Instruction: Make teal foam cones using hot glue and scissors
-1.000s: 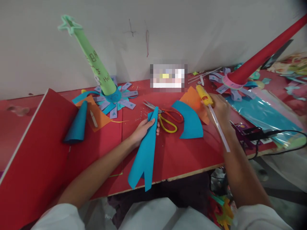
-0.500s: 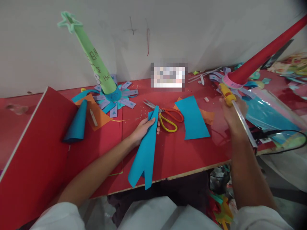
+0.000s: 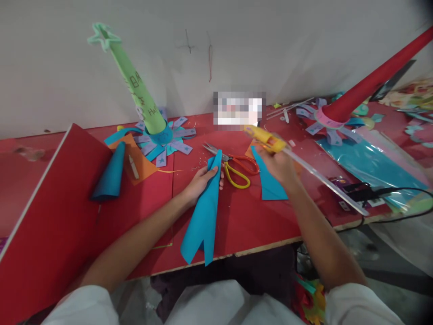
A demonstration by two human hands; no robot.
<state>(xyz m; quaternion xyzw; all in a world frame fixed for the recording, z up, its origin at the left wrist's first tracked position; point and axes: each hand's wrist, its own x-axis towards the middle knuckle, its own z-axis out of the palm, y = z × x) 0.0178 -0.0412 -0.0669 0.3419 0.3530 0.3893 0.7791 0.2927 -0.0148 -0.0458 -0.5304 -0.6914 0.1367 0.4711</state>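
We've got the left hand (image 3: 203, 180) gripping the rolled blue sheet (image 3: 201, 225) near its narrow far end, thumb on top. Roll slants, wide split end nearest us, over the near edge of the red table (image 3: 237, 230). Right hand (image 3: 278, 163) is wrapped round the yellow glue gun (image 3: 269, 139), nozzle pointing far-left, clear glue stick (image 3: 326, 181) out the back towards near-right; gun's a bit blurred. Below that hand: flat blue sheet (image 3: 272, 186), partly hidden; we can't tell if they touch. Scissors (image 3: 226, 158) lie between the hands, just beyond the roll. To the left we see a blue cone (image 3: 112, 174) beside the red board (image 3: 57, 216); far left, a green cone (image 3: 142, 92) stands tilted.
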